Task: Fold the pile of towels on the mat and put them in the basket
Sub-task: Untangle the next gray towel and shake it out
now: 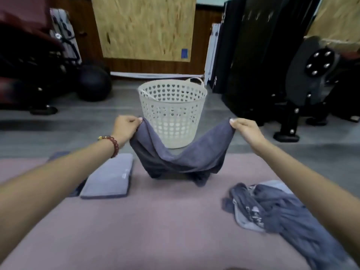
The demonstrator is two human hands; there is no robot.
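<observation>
1. Your left hand (pixel 125 128) pinches one top corner of a dark grey towel (pixel 181 152); fingers (pixel 136 120) pressed together on the cloth.
2. Your right hand (pixel 246 129) pinches the other top corner; fingers (pixel 233 121) likewise closed on the fabric.
3. The towel hangs between your hands, sagging in the middle in a deep V. Its lower edge bunches on the far part of the mat (pixel 155 221).
4. The mat is pinkish and lies on a grey floor (pixel 58 121).
5. The basket (pixel 173 112) stands upright on the floor just beyond the mat, behind the held towel. It is white, perforated, with a handle at the far rim. Contents cannot be told through the holes.
6. A folded towel (pixel 109 179), lighter grey, lies flat on the mat under your left forearm. A darker cloth edge shows beneath it on its left; what it is cannot be told.
7. The pile (pixel 276 209) of unfolded grey towels lies crumpled on the mat's right side, partly under your right forearm. One piece shows pale lettering, too blurred to read.
8. A red bead bracelet (pixel 113 146) sits on your left wrist.
9. Background: a plywood panel (pixel 144 26) against the wall, a black ball (pixel 94 82) at left, dark gym equipment at right.
</observation>
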